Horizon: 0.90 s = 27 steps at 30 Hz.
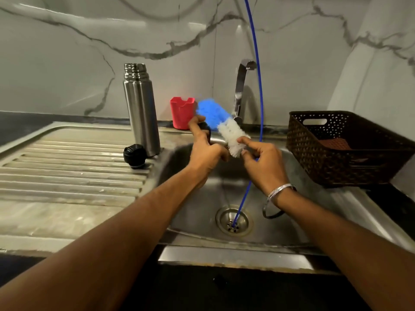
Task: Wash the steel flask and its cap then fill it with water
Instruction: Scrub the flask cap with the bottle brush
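Leftmost, the flask point(141, 108) stood upright and uncapped on the drainboard point(67, 171), its black cap point(135, 156) touching its base. Behind, a red cup point(181, 113) sat against the wall. Over the sink point(202, 198), the left hand point(207, 151) had its grip curled round a dark thing, partly hidden, forefinger raised. A blue-and-white brush point(222, 126) slanted between the hands; the right hand point(263, 162) pinched its white end, forefinger on the bristles. A tap point(241, 86) rose behind, a blue tube point(258, 86) ran into the drain point(233, 221), and a brown basket point(343, 149) sat on the worktop point(393, 198).

Grey-veined marble wall point(67, 52), steel sink point(202, 198), ridged drainboard point(67, 164), dark countertop point(13, 124)
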Each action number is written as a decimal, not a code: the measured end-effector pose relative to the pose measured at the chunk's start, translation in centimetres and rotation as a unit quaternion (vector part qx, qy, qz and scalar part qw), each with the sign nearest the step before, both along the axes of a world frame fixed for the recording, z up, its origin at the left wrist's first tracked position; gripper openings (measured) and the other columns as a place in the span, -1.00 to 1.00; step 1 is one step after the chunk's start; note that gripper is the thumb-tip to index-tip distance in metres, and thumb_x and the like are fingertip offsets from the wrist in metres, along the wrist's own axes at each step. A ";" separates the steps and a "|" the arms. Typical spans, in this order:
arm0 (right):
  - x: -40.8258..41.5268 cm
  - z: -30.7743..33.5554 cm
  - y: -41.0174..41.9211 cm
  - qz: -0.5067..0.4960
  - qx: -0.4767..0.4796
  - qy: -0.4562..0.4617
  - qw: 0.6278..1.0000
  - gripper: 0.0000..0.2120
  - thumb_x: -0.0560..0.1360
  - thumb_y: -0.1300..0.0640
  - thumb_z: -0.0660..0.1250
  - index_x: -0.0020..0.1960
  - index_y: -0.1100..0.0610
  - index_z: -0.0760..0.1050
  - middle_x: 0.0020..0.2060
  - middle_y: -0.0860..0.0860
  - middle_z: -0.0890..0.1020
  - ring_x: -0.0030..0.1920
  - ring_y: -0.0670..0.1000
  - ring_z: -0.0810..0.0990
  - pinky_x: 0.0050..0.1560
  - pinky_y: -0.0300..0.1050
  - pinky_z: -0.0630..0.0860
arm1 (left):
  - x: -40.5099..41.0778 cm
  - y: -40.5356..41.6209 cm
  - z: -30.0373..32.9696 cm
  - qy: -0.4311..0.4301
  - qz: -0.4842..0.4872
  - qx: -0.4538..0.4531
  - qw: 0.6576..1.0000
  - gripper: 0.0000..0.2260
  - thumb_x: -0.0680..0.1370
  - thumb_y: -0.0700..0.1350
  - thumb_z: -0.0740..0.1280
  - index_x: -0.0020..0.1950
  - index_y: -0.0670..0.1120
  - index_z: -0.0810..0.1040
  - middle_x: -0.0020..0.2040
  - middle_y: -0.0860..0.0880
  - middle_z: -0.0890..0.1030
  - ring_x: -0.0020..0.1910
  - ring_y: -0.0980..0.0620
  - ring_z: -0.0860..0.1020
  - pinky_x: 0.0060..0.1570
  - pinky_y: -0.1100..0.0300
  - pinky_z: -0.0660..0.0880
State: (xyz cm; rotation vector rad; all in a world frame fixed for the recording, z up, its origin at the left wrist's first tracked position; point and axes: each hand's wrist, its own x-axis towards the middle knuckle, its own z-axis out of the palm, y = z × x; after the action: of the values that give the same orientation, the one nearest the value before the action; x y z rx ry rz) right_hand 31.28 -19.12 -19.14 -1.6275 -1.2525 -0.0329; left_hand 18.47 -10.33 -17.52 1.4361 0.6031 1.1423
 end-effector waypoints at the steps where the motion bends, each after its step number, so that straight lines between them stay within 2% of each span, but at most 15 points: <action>1: 0.0 0.0 0.0 0.000 0.002 0.007 1.000 -0.64 0.53 0.18 0.39 0.29 -0.08 0.60 0.13 -0.04 0.70 0.08 -0.08 0.67 0.14 -0.03 0.63 | 0.0 0.0 0.0 0.001 0.001 0.006 1.000 -0.11 0.11 -0.38 0.31 0.38 0.08 0.15 0.21 -0.26 0.51 0.00 -0.16 0.60 -0.30 0.14 0.57; 2: -0.1 -0.1 -0.1 0.011 0.001 0.007 1.000 -0.64 0.54 0.19 0.39 0.29 -0.07 0.60 0.14 -0.05 0.70 0.07 -0.10 0.67 0.14 -0.04 0.64 | -0.1 0.4 0.0 -0.005 0.001 0.002 1.000 -0.12 0.10 -0.39 0.30 0.36 0.09 0.16 0.24 -0.26 0.49 0.00 -0.16 0.59 -0.32 0.13 0.57; 4: -0.3 -0.4 -0.2 0.039 -0.011 0.000 0.999 -0.65 0.55 0.18 0.40 0.29 -0.09 0.60 0.15 -0.07 0.69 0.06 -0.12 0.67 0.13 -0.05 0.65 | -0.4 1.1 -0.1 -0.016 -0.012 -0.027 0.999 -0.10 0.15 -0.44 0.29 0.39 0.12 0.15 0.30 -0.19 0.46 0.12 -0.17 0.58 -0.31 0.13 0.59; 8: -0.1 -0.3 0.0 -0.006 -0.001 0.010 1.000 -0.61 0.53 0.17 0.36 0.29 -0.16 0.59 0.05 -0.05 0.73 -0.08 -0.05 0.71 0.02 0.03 0.67 | -0.6 1.3 -0.3 0.025 -0.047 -0.009 0.999 -0.08 0.13 -0.47 0.29 0.40 0.11 0.17 0.33 -0.23 0.43 0.23 -0.22 0.53 -0.30 0.13 0.60; 11: -0.7 -0.6 -0.3 -0.001 -0.017 -0.078 0.997 -0.59 0.55 0.16 0.32 0.33 -0.17 0.54 0.09 -0.04 0.72 -0.02 -0.01 0.70 0.02 0.02 0.67 | -0.8 1.4 -0.6 0.015 -0.055 -0.025 0.998 -0.02 0.24 -0.57 0.29 0.40 0.27 0.11 0.33 -0.16 0.45 0.26 -0.16 0.55 0.05 -0.14 0.65; 13: -0.4 -0.7 -0.3 -0.017 -0.029 -0.073 0.997 -0.58 0.55 0.15 0.32 0.35 -0.19 0.52 0.12 -0.03 0.71 0.00 0.01 0.69 0.01 0.05 0.67 | -0.9 1.0 -0.5 0.044 -0.049 0.003 0.998 -0.01 0.28 -0.61 0.28 0.44 0.23 0.10 0.34 -0.16 0.42 0.20 -0.10 0.57 0.13 -0.19 0.61; 15: 0.0 -0.5 -0.3 -0.020 -0.024 -0.049 0.998 -0.58 0.55 0.16 0.32 0.34 -0.19 0.53 0.07 -0.03 0.72 -0.04 -0.01 0.70 0.02 -0.03 0.67 | -0.9 0.4 -0.2 0.072 -0.033 0.054 0.995 -0.05 0.29 -0.63 0.24 0.47 0.13 0.11 0.35 -0.12 0.37 0.13 0.01 0.54 0.07 -0.03 0.62; 16: -0.1 -0.4 -0.4 0.001 -0.014 -0.038 0.999 -0.59 0.55 0.19 0.32 0.31 -0.18 0.56 0.01 -0.05 0.73 -0.08 -0.05 0.70 0.02 -0.12 0.65 | -0.9 0.3 -0.1 0.062 -0.026 0.061 0.996 -0.08 0.31 -0.64 0.20 0.47 0.12 0.13 0.36 -0.10 0.37 0.14 0.03 0.53 -0.02 0.06 0.62; 18: -0.9 0.1 -0.5 0.061 0.015 0.003 0.998 -0.61 0.56 0.27 0.35 0.24 -0.15 0.62 -0.15 -0.08 0.74 -0.19 -0.12 0.70 -0.05 -0.30 0.60 | -0.9 0.5 0.2 0.019 -0.024 0.021 0.999 -0.09 0.32 -0.65 0.13 0.44 0.17 0.16 0.34 -0.07 0.41 0.15 -0.01 0.56 -0.21 0.17 0.59; 19: -1.1 0.3 -0.5 0.079 0.026 0.044 0.996 -0.61 0.56 0.29 0.35 0.23 -0.15 0.61 -0.20 -0.08 0.73 -0.23 -0.13 0.69 -0.06 -0.32 0.60 | -0.9 0.7 0.2 0.002 -0.019 0.001 1.000 -0.08 0.31 -0.64 0.11 0.41 0.22 0.19 0.33 -0.05 0.43 0.15 -0.03 0.57 -0.26 0.18 0.59; 21: -0.9 0.4 -0.1 0.072 0.025 0.129 0.989 -0.58 0.56 0.31 0.36 0.26 -0.14 0.54 -0.24 -0.06 0.74 -0.27 -0.19 0.67 -0.04 -0.25 0.62 | -0.9 1.2 -0.1 -0.015 -0.011 -0.012 1.000 -0.06 0.26 -0.63 0.16 0.30 0.32 0.29 0.32 -0.06 0.47 0.16 -0.08 0.58 -0.23 0.13 0.60; 23: -0.2 0.3 0.1 0.052 0.008 0.165 0.985 -0.49 0.51 0.32 0.42 0.33 -0.14 0.49 -0.24 -0.04 0.74 -0.20 -0.19 0.68 0.03 -0.21 0.59 | -1.1 1.2 -0.4 -0.017 0.005 0.000 1.000 -0.17 0.27 -0.62 0.30 0.24 0.22 0.42 0.25 -0.06 0.55 0.14 -0.07 0.60 -0.16 0.17 0.60; 24: 0.3 0.2 0.1 0.046 0.002 0.166 0.985 -0.43 0.48 0.33 0.45 0.38 -0.12 0.46 -0.21 -0.04 0.74 -0.16 -0.17 0.69 0.02 -0.21 0.58 | -1.1 1.2 -0.7 -0.009 0.014 0.017 1.000 -0.29 0.31 -0.57 0.41 0.21 0.14 0.49 0.20 -0.04 0.59 0.12 -0.04 0.61 -0.14 0.21 0.60; 26: 0.6 0.5 -0.3 0.067 0.001 0.184 0.981 -0.33 0.46 0.43 0.42 0.44 -0.06 0.38 -0.13 -0.01 0.75 -0.28 -0.10 0.67 -0.18 -0.19 0.57 | -1.2 1.3 -1.0 0.026 0.031 0.051 0.998 -0.51 0.35 -0.38 0.57 0.16 0.03 0.59 0.12 -0.01 0.63 0.08 0.00 0.61 -0.07 0.21 0.62; 27: 0.8 0.8 -0.4 0.085 0.007 0.208 0.974 -0.33 0.46 0.48 0.37 0.43 -0.02 0.35 -0.08 0.00 0.75 -0.39 -0.06 0.61 -0.31 -0.17 0.53 | -1.3 1.5 -1.1 0.036 0.034 0.051 0.997 -0.52 0.34 -0.32 0.60 0.18 0.01 0.60 0.10 0.00 0.64 0.07 0.02 0.62 -0.02 0.19 0.63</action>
State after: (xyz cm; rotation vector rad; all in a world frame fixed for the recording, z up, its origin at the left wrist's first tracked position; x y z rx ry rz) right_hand 32.05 -19.47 -18.33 -1.4158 -1.0543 0.3873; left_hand 17.18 -8.86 -18.62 1.5601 0.6559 1.1938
